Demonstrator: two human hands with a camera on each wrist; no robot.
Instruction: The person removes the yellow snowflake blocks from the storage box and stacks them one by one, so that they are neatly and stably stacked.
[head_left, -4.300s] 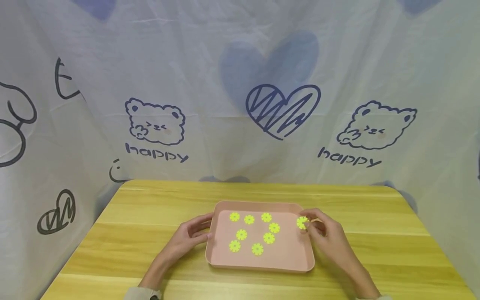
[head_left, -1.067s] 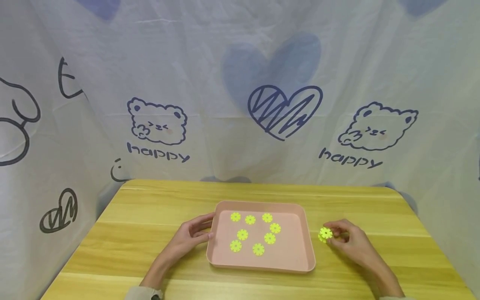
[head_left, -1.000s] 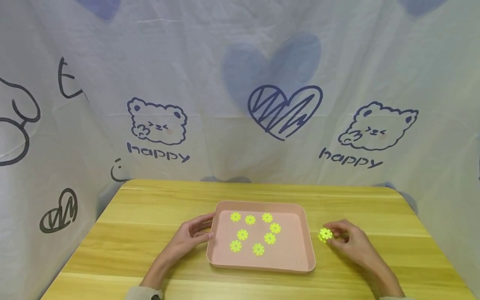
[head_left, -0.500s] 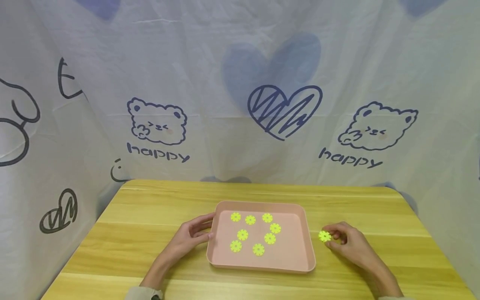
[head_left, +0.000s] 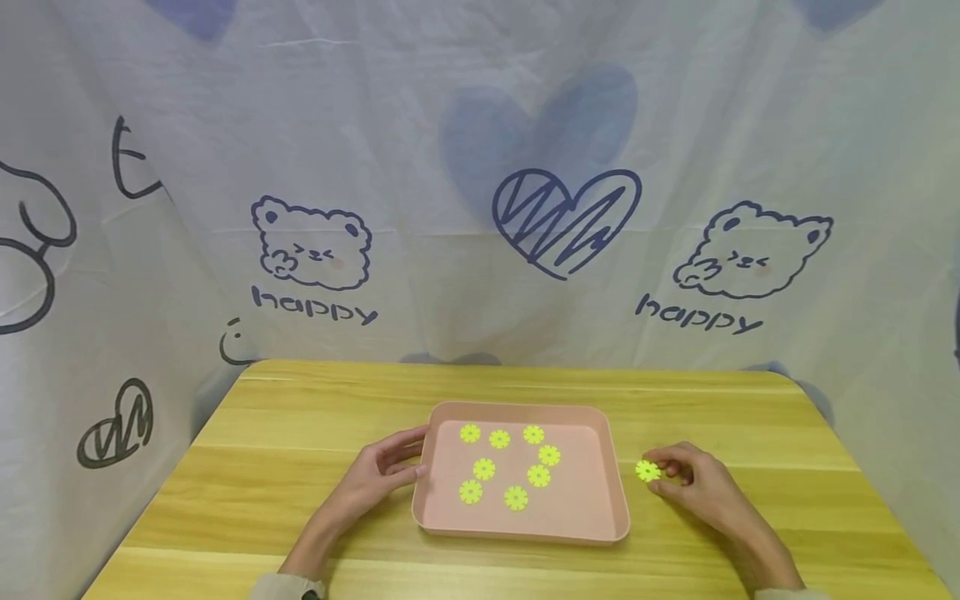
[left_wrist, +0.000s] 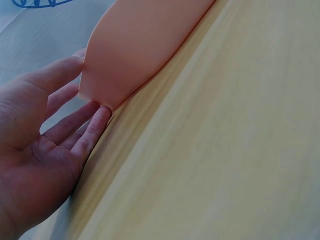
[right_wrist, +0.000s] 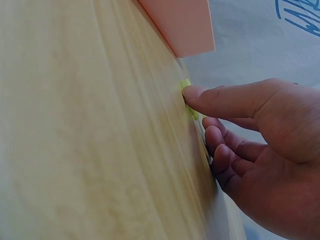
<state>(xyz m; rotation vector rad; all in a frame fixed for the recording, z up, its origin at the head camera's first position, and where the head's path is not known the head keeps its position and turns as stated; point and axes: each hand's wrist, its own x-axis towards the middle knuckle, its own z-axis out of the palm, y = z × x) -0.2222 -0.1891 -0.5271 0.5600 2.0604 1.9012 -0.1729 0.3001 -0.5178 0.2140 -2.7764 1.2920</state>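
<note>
My right hand (head_left: 697,487) pinches a bright yellow-green notched disc (head_left: 648,472) between thumb and fingers, beside the tray's right wall. In the right wrist view the thumb presses the disc's (right_wrist: 185,84) face close to the wooden surface, covering much of it. Several like discs lie flat inside a shallow pink tray (head_left: 577,517), spread over its left and middle parts. My left hand (head_left: 382,467) rests against the tray's left end. In the left wrist view its fairly straight fingers (left_wrist: 65,72) touch the outside of the pink wall (left_wrist: 130,45).
The tray stands on a wood-grain table (head_left: 315,392), both hands at its sides. A pale curtain (head_left: 435,275) with drawn hearts and bear faces hangs behind the table and along its sides.
My right hand has carried a disc from the tray's right edge out over the table. A second disc seen under it there is now hidden by it. The left hand stays put.
</note>
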